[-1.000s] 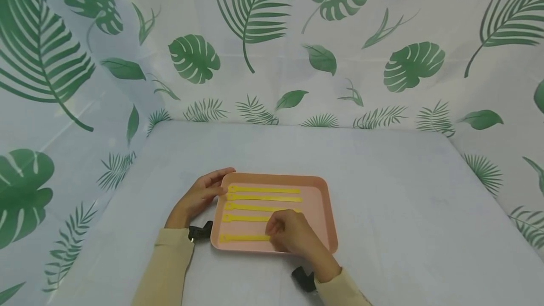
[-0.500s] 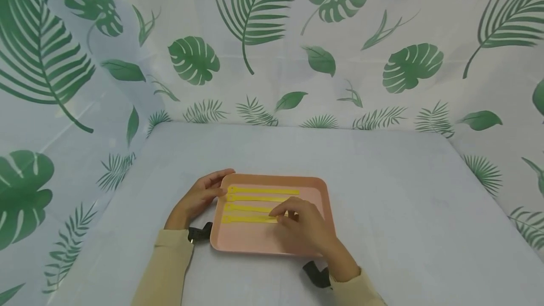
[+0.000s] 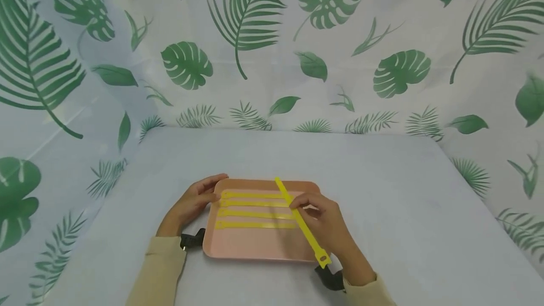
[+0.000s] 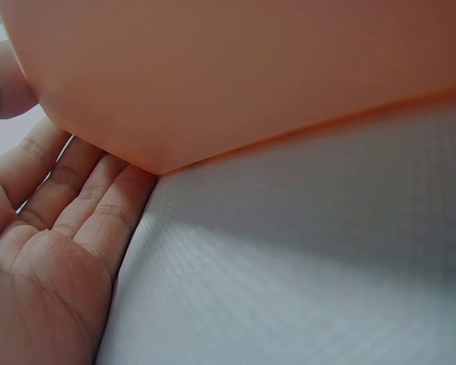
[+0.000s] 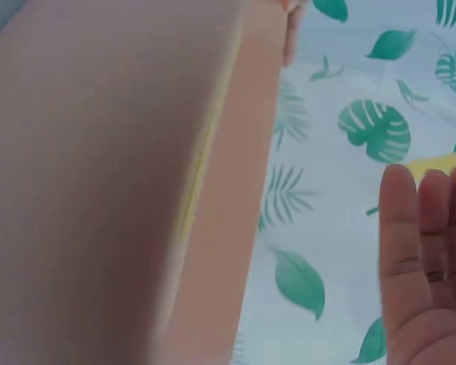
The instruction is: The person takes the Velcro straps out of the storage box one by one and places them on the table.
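My right hand (image 3: pixel 327 223) pinches a yellow cable tie strap (image 3: pixel 311 239) between thumb and fingers, above the right part of a pink tray (image 3: pixel 242 248). The strap slants, its slotted head low and toward me, its narrow tip over the far rim. Several like straps (image 3: pixel 255 225) lie side by side in the tray, heads to the left. My left hand (image 3: pixel 191 204) holds the tray's left end, thumb at the rim and fingers along the outer wall; the left wrist view shows those fingers (image 4: pixel 99 190) against the tray's outside. In the right wrist view, fingers hide most of the held strap (image 5: pixel 439 163).
The tray stands on a white-covered table (image 3: pixel 382 192). Behind it and at both sides hang white sheets with green leaf prints (image 3: pixel 314 66). A black wrist camera mount (image 3: pixel 329 278) sits under the right wrist, another (image 3: pixel 193 239) by the left.
My right hand has picked the nearest strap up from the tray, lifting it and moving right and away from me. The left hand keeps its hold; the head view has shifted slightly.
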A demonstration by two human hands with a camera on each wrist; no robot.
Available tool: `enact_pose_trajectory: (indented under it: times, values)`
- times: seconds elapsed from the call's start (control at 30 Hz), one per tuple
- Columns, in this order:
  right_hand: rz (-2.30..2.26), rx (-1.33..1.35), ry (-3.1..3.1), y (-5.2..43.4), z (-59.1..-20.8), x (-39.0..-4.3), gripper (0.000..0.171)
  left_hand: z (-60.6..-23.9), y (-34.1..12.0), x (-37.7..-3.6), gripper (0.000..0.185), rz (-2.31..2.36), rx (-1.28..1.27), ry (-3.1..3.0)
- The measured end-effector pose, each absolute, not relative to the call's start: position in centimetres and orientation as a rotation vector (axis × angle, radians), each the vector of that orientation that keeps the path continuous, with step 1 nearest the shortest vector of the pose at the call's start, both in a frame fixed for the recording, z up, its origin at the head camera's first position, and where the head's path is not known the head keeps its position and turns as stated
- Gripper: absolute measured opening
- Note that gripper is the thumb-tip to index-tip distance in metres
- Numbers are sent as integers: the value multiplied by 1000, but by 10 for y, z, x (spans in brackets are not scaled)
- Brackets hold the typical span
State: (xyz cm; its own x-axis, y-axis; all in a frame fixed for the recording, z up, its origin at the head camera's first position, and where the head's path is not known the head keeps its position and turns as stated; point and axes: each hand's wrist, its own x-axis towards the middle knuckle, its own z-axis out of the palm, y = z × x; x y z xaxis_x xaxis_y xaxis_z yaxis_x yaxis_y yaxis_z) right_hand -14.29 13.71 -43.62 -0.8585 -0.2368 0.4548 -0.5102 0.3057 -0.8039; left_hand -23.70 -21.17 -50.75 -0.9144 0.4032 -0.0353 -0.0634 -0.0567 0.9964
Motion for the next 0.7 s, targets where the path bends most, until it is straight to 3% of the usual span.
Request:
enact_pose_trajectory:
  times: [0.37,0.7]
  values:
    - [1801,459,-2229,176,-434,-142,13,-507,-210,-234,72,2026,331,1939]
    - [2049,291,-2272,213,-430,-145,18,-506,-209,-233,72,2021,324,1950]
